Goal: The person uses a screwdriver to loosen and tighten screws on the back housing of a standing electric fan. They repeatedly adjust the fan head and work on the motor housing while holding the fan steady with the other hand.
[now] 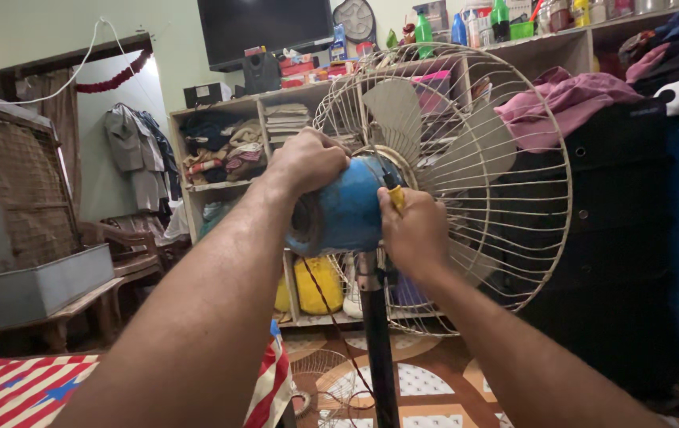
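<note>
Your left hand (307, 161) clamped over the top of the blue motor housing (345, 212) on the pedestal fan's black pole (376, 349). Your right hand (413, 231), fingers closed, gripped a yellow-handled screwdriver (396, 197) (tip hidden) against the rear wire guard (506, 198).

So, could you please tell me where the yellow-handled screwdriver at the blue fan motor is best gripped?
Grip the yellow-handled screwdriver by its yellow handle, coming from the rear of the blue motor housing, as the right hand does. Its tip end points toward the wire fan guard, so only the handle is free. The left hand steadies the housing.
</note>
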